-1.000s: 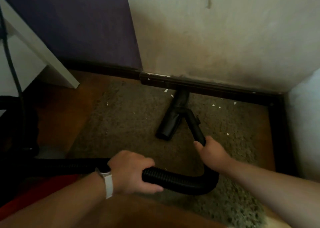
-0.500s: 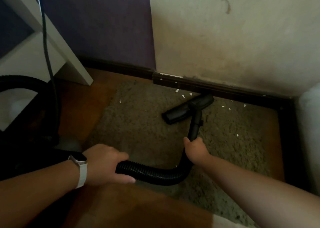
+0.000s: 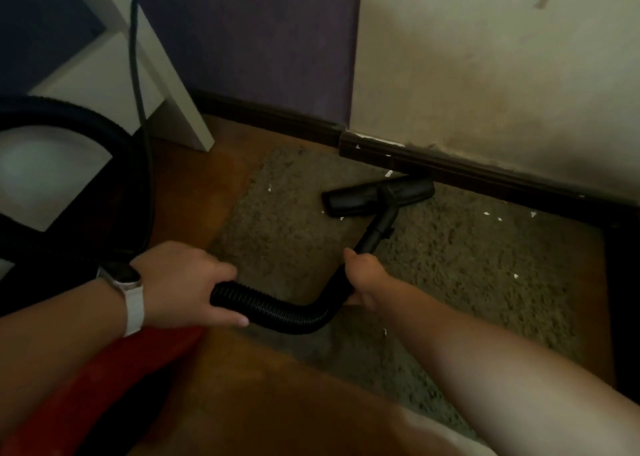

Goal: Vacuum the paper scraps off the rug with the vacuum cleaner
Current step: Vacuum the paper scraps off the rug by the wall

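Note:
A shaggy grey-brown rug (image 3: 467, 282) lies against the dark baseboard. The black floor nozzle (image 3: 353, 201) of the vacuum rests flat on the rug near the baseboard, lying crosswise. Its short black tube (image 3: 379, 228) runs back to my right hand (image 3: 363, 277), which grips the handle end. My left hand (image 3: 187, 282), with a white watch on the wrist, grips the ribbed black hose (image 3: 277, 311) that curves between both hands. Small white paper scraps (image 3: 486, 213) dot the rug along the baseboard, with another scrap (image 3: 515, 276) further right and one (image 3: 269, 188) left of the nozzle.
A dark baseboard (image 3: 485, 175) borders the rug at the back and right. A white furniture leg (image 3: 166, 84) stands at the left with a cable hanging beside it. The hose loops (image 3: 86, 126) at far left. A red vacuum body (image 3: 104, 379) sits under my left arm.
The nozzle turned from pointing toward the baseboard to lying crosswise along it, then shifted slightly. My view moved left, and both hands kept their grip on the hose and handle.

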Action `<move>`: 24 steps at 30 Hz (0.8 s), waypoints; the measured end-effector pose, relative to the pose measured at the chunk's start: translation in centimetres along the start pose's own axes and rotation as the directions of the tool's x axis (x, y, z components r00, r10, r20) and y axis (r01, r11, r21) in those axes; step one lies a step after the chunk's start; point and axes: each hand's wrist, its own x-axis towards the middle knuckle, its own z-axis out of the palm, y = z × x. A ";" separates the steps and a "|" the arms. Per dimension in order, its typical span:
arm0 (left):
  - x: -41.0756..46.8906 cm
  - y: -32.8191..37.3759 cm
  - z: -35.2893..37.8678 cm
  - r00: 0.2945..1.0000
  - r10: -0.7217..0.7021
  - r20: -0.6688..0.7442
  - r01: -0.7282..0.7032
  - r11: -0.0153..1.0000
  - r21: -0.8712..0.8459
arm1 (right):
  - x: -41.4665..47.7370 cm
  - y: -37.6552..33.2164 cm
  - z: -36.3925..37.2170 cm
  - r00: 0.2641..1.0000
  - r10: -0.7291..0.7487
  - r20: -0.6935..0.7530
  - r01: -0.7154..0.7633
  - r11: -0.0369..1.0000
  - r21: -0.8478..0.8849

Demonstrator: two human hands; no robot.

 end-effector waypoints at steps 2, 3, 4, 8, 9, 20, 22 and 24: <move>-0.2 -1.1 0.3 1.000 -0.007 0.030 0.005 0.998 0.065 | 0.5 -0.5 0.9 1.000 0.000 0.018 -0.001 0.999 0.046; -0.3 -1.6 0.4 0.999 -0.022 0.047 0.018 0.996 0.086 | 0.7 -0.8 1.4 1.000 -0.006 0.028 0.004 0.997 0.073; -0.5 -2.0 0.6 0.997 -0.040 0.064 0.034 0.995 0.099 | 0.9 -1.2 1.9 0.999 -0.016 0.034 0.012 0.994 0.104; -0.6 -2.8 0.9 0.991 -0.085 0.105 0.071 0.989 0.126 | 2.0 -2.5 4.2 0.999 -0.043 0.002 0.041 0.976 0.213; -0.4 -2.7 1.0 0.988 -0.092 0.124 0.076 0.989 0.123 | 2.5 -2.6 4.6 0.999 -0.045 -0.007 0.045 0.970 0.238; 10.0 4.1 5.4 0.897 -0.201 0.394 0.338 0.886 -0.318 | 2.7 -2.2 2.1 0.997 -0.048 0.062 0.042 0.994 0.100; 10.2 4.4 6.1 0.900 -0.212 0.380 0.340 0.888 -0.310 | 3.1 -1.8 -0.5 0.968 -0.250 -0.033 0.214 0.881 -0.422; 9.6 4.3 6.3 0.914 -0.208 0.347 0.331 0.878 -0.346 | 3.7 -1.2 -3.7 0.728 -0.682 0.072 0.373 0.306 -0.876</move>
